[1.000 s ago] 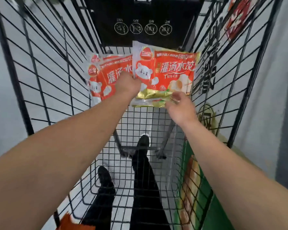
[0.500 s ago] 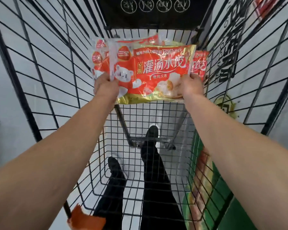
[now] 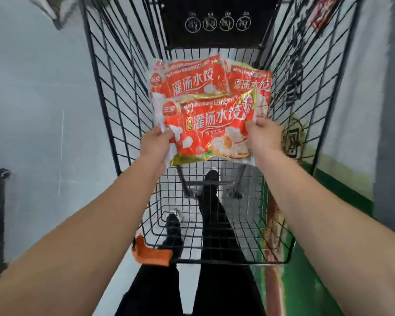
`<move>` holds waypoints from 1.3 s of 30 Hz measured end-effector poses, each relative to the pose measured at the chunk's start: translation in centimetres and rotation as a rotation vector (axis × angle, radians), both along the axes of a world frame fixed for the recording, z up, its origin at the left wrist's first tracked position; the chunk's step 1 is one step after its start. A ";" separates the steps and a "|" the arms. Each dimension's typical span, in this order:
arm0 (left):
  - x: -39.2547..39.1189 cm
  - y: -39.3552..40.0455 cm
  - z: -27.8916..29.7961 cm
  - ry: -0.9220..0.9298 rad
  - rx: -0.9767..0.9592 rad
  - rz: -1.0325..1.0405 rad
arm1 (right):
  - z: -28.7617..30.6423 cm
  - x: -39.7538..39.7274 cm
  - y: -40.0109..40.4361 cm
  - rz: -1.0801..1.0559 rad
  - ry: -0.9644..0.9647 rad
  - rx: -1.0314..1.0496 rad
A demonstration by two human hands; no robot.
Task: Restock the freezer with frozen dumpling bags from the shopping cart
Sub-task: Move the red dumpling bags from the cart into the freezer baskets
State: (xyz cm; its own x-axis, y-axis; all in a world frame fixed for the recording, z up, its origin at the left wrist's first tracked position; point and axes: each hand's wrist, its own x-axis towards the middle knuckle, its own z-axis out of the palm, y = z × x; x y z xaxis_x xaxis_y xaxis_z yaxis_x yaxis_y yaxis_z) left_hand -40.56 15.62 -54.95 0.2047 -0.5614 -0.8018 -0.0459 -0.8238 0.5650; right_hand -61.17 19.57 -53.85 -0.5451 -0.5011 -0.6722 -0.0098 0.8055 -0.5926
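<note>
Several red and gold frozen dumpling bags are held fanned out inside the black wire shopping cart (image 3: 114,92). The front bag (image 3: 210,131) lies over a second bag (image 3: 187,80) and a third bag (image 3: 249,82) behind it. My left hand (image 3: 155,144) grips the left edge of the stack. My right hand (image 3: 263,135) pinches the right edge of the front bag. The freezer is not in view.
The cart's black child-seat panel (image 3: 217,21) with white icons stands at the far end. An orange handle piece (image 3: 151,254) sits on the near rim. My legs and dark shoes (image 3: 211,179) show through the wire floor. A green-based wall (image 3: 342,188) runs along the right.
The bags have risen and shifted right in the cart, and now fan out more behind the front one. Both hands keep their grip on the stack's edges.
</note>
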 end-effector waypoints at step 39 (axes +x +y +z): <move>-7.6 29.6 27.9 0.285 -0.444 -0.786 | 27.0 -4.0 47.5 -0.711 0.182 -0.444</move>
State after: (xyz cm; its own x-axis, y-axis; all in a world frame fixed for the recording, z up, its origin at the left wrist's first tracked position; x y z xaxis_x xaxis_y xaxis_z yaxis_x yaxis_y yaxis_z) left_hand -48.17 45.24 -27.07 -0.5326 -0.7210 -0.4433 -0.3081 -0.3226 0.8950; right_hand -65.14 67.09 -26.82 -0.9099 -0.1951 -0.3661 0.2842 0.3498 -0.8927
